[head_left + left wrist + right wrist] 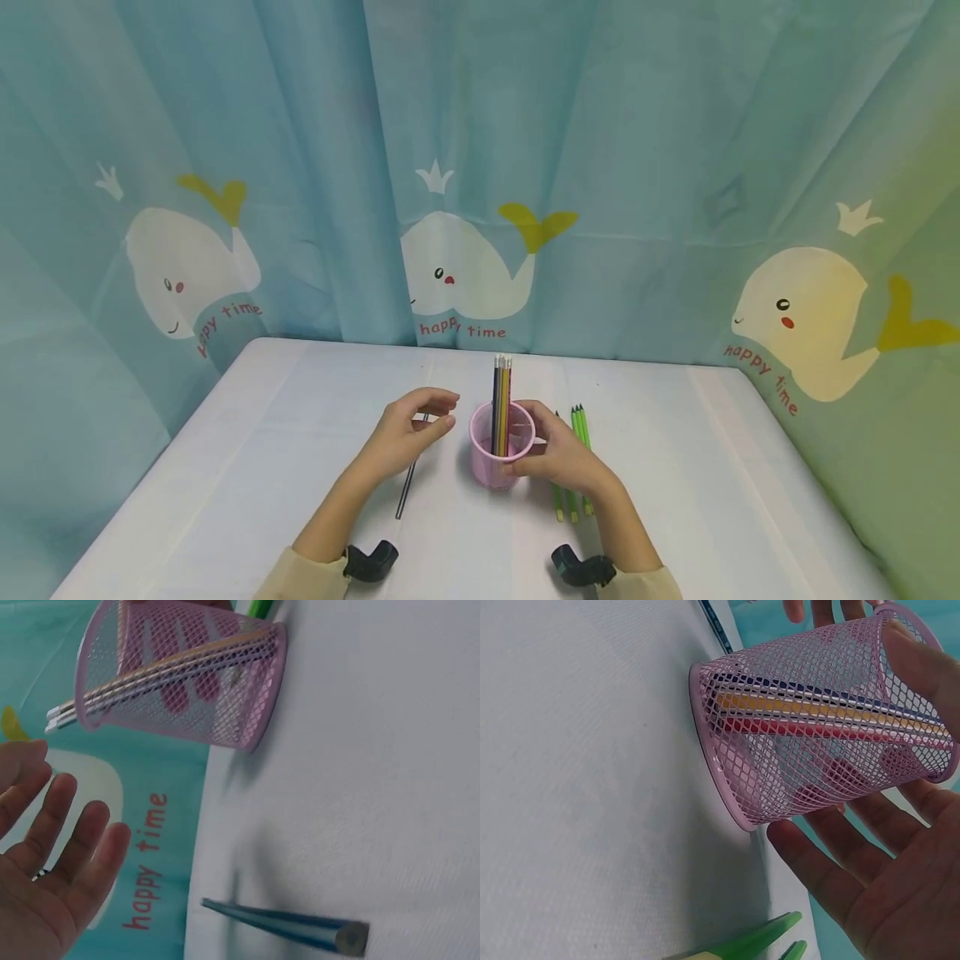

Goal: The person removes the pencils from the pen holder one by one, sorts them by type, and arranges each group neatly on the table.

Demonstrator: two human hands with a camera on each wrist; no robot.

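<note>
My right hand (558,450) grips a pink mesh pen cup (491,477), fingers round its far side and thumb on the near side. Several pencils (501,408) stand in the cup, with dark, yellow and red barrels showing through the mesh in the right wrist view. Whether the cup's base touches the table cannot be told. To the left of the cup, my left hand (408,433) hovers with fingers relaxed and nothing in it. Below that hand a dark pencil (406,492) lies on the table; in the left wrist view the same pencil (292,926) looks bluish.
Several green pencils (586,454) lie on the white table (712,483) under and beside my right hand. A blue-green curtain (645,125) with whale prints hangs behind the table. A black band (371,562) sits on the left wrist, another (581,568) on the right.
</note>
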